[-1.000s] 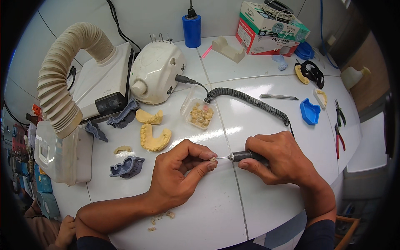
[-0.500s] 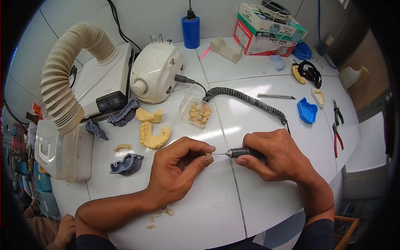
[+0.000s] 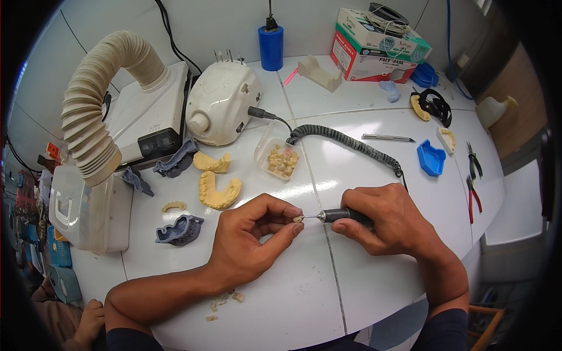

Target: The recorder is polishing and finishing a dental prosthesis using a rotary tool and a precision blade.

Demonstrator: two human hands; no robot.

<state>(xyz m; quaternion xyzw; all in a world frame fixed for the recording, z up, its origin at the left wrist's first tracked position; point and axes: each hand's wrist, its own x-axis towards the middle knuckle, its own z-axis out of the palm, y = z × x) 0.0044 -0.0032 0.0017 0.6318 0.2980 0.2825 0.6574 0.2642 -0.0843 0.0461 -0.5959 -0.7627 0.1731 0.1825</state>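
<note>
Between thumb and fingertips, my left hand [image 3: 252, 234] pinches a small cream dental crown [image 3: 299, 219]. My right hand [image 3: 389, 222] is wrapped round the dark grip of a rotary handpiece [image 3: 336, 215]. The handpiece's thin metal bur [image 3: 310, 217] points left and meets the crown; the exact contact is too small to make out. A coiled cord [image 3: 351, 140] links the handpiece to a white control unit [image 3: 221, 105]. Several tooth-coloured bits [image 3: 225, 299] lie by my left forearm.
Yellow dental casts [image 3: 219, 190], a grey dental model [image 3: 179, 230] and an open plastic box [image 3: 280, 162] of crowns stand beyond my left hand. A ribbed suction hose [image 3: 91, 117] arches at left. A knife [image 3: 388, 138], blue mould [image 3: 431, 158] and pliers [image 3: 474, 199] lie at right.
The crown has turned slightly in my left fingers, and the bur now reaches it more closely. My right hand has barely moved. The view has shifted a little.
</note>
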